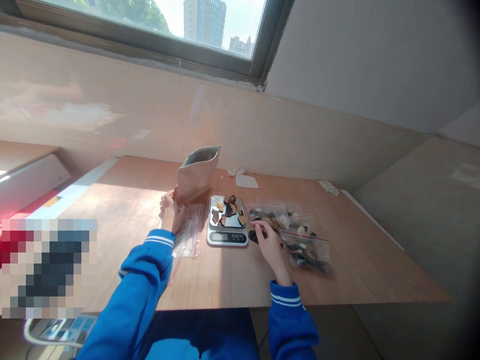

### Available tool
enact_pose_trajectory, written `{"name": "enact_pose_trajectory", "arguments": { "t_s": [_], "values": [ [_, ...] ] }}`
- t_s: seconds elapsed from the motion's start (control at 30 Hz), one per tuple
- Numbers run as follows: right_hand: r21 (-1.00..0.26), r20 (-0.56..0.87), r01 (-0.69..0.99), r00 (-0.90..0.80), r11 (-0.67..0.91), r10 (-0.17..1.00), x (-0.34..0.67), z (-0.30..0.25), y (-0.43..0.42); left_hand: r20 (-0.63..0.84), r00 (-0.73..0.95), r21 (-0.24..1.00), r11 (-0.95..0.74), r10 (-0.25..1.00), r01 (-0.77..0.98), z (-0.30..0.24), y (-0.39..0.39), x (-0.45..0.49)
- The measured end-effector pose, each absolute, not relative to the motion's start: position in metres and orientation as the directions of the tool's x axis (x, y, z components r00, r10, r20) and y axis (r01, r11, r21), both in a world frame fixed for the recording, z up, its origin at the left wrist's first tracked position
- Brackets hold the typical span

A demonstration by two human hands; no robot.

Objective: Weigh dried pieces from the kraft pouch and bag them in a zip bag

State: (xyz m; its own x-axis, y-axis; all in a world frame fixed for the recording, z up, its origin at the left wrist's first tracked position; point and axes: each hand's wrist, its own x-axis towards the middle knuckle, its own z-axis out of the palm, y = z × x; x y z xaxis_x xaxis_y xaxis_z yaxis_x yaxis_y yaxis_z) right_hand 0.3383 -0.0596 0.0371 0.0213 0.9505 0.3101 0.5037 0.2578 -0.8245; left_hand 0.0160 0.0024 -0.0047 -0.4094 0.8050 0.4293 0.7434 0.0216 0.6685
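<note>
The left hand [171, 212] curls closed around the lower edge of an upright kraft pouch [197, 175], while the right hand [270, 243] pinches a dark dried piece [253, 236] between nearly closed fingers, just left of which sits a loaded digital scale [227, 236].

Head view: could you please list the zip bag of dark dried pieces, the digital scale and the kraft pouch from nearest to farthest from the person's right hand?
From the right hand, nearest first:
1. Zip bag of dark dried pieces, just to the hand's right.
2. Digital scale, to its left.
3. Kraft pouch, farther left, behind the scale.
</note>
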Motion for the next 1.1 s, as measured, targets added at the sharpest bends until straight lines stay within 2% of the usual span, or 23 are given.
{"name": "enact_pose_trajectory", "arguments": {
  "t_s": [0.27, 0.53, 0.7, 0.9, 1.1],
  "values": [
    [-0.894, 0.377, 0.332, 0.189, 0.302, 0.907, 0.315, 0.032, -0.038, 0.427, -0.406, 0.654, 0.034, 0.808, 0.756, -0.002, 0.001, 0.018],
    [-0.872, 0.441, 0.334, 0.225, 0.357, 0.869, 0.302, 0.033, -0.044, 0.432, -0.414, 0.677, 0.015, 0.801, 0.735, -0.002, 0.001, 0.018],
    [-0.823, 0.489, 0.41, 0.162, 0.392, 0.857, 0.299, 0.035, -0.049, 0.419, -0.416, 0.673, 0.031, 0.807, 0.739, -0.001, 0.001, 0.018],
    [-0.647, 0.61, 0.565, -0.02, 0.512, 0.792, 0.291, 0.041, -0.053, 0.418, -0.408, 0.654, 0.043, 0.811, 0.755, 0.001, 0.0, 0.019],
    [-0.551, 0.633, 0.628, -0.115, 0.55, 0.766, 0.283, 0.037, -0.052, 0.438, -0.415, 0.668, 0.019, 0.797, 0.744, -0.004, 0.003, 0.017]
  ]
}}
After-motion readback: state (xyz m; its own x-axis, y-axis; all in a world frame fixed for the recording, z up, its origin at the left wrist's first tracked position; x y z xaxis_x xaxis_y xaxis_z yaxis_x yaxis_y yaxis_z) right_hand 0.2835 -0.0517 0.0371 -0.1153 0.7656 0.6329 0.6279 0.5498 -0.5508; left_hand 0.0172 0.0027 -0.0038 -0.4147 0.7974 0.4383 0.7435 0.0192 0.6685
